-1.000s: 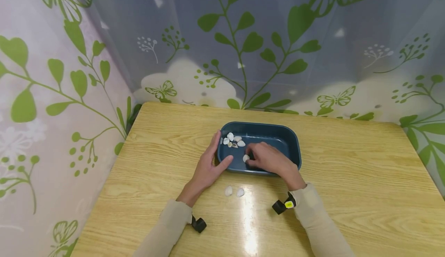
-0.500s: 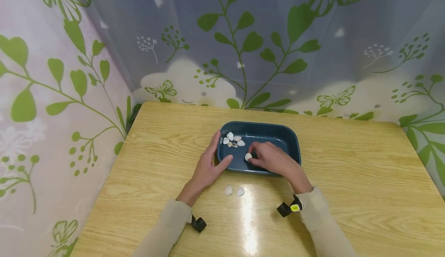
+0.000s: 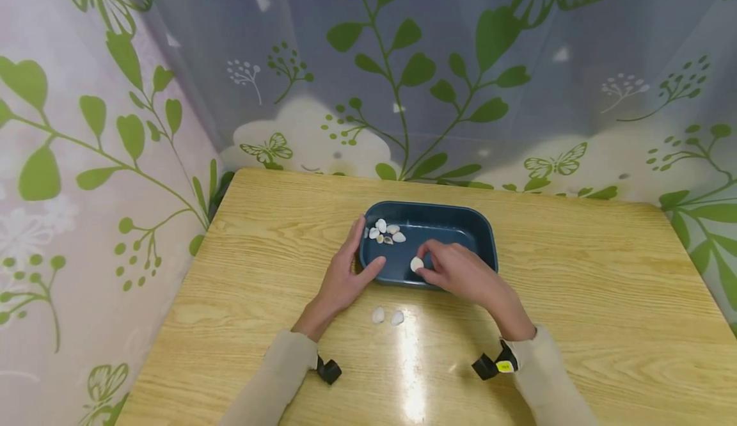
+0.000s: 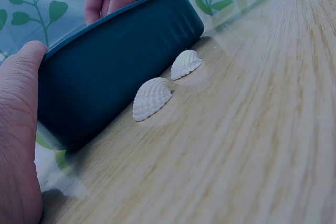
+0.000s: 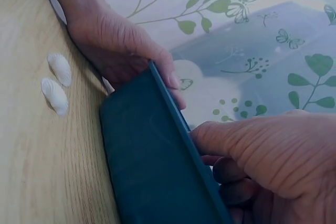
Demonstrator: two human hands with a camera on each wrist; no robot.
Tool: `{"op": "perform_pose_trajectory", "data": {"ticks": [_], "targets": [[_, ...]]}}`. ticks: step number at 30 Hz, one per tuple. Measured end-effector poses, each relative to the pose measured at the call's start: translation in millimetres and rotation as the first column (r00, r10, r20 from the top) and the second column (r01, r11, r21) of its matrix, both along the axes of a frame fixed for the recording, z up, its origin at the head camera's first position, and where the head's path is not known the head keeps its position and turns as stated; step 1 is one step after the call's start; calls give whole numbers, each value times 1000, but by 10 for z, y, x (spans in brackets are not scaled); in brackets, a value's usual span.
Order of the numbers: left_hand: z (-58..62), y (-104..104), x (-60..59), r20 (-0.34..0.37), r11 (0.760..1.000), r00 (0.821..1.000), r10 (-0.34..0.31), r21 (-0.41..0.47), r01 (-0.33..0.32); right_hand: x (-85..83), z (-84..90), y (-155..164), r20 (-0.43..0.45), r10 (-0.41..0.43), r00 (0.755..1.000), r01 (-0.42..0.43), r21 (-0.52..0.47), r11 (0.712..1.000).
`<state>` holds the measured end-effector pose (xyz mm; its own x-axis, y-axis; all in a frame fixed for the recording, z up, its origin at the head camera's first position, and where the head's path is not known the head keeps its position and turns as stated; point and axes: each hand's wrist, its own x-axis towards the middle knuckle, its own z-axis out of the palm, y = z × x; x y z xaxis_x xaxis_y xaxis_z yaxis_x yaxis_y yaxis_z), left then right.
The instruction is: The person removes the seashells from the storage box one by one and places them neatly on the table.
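A dark blue tray (image 3: 483, 234) sits mid-table with several small white shells (image 3: 387, 232) in its far left corner. My left hand (image 3: 345, 272) grips the tray's left end, thumb on the near rim. My right hand (image 3: 455, 271) pinches one white shell (image 3: 416, 263) just above the tray's near rim. Two more white shells (image 3: 387, 316) lie on the table in front of the tray; they also show as ribbed shells (image 4: 152, 97) beside the tray wall (image 4: 115, 72). The right wrist view has the tray wall (image 5: 152, 166), my left hand (image 5: 115, 45) and the two shells (image 5: 56, 82).
The wooden table (image 3: 576, 298) is bounded at the back and left by a leaf-printed curtain (image 3: 403, 80). Black wrist straps (image 3: 329, 371) sit on both sleeves. A light glare falls on the table near its front edge.
My right hand has drawn back toward me, from inside the tray to its near rim, carrying the pinched shell. The left hand and the tray have stayed still.
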<state>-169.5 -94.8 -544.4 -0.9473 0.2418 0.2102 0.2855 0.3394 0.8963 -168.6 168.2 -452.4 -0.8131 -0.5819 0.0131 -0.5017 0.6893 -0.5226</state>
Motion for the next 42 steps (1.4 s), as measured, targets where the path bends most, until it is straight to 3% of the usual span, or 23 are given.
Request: {"op": "perform_pose_trajectory", "data": {"ticks": [12,18,21,27,42], "targets": [[22,5,-16,-7,1000,1000,0,5,0,358,132,43,-54,-25,998,22,-61,998],[28,9,-23,-2,1000,1000,-4,7,4,573,33,25,-109,63,992,-68,-43,997],[27,13,-30,-2,1000,1000,-6,6,6,641,-72,11,-79,77,994,-80,-32,996],[32,10,-28,1,1000,1000,-6,6,6,667,-238,-17,30,67,997,-67,-28,997],[33,11,10,17,1000,1000,-2,8,2,638,-462,29,61,71,996,-68,-47,997]]}}
